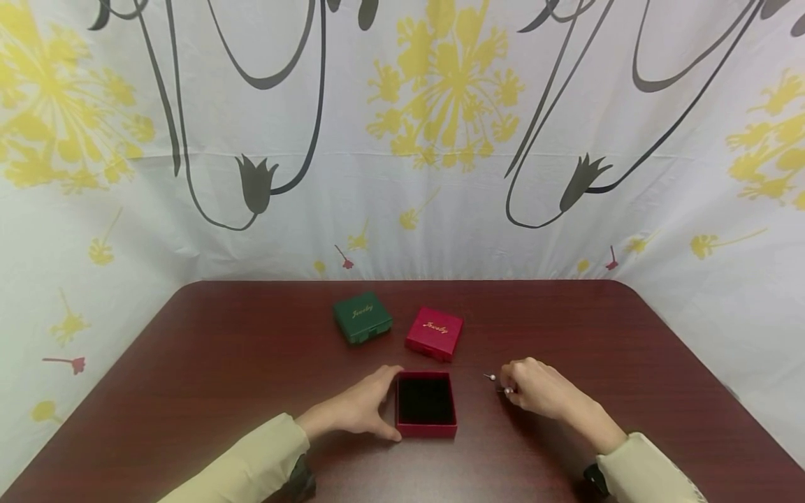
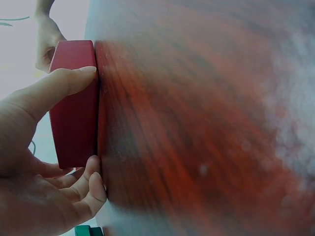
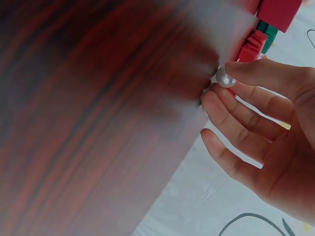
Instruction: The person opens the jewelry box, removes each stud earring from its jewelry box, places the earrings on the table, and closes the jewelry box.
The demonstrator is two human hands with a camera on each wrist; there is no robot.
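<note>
An open red jewelry box (image 1: 425,431) with a black lining stands on the table. My left hand (image 1: 361,405) holds it from the left, thumb (image 2: 74,81) against its near side and fingers at its far side. To the right, my right hand (image 1: 537,388) is low over the table. Between its thumb and fingers it pinches a pearl stud earring (image 3: 225,77); the other fingers are loosely bent. A second pearl stud earring (image 1: 492,377) with a thin metal post lies just left of these fingertips.
A closed green jewelry box (image 1: 363,318) and a closed red jewelry box (image 1: 435,333) lie farther back on the dark red wood table (image 1: 251,335). Behind the table's far edge hangs a white patterned curtain (image 1: 402,237).
</note>
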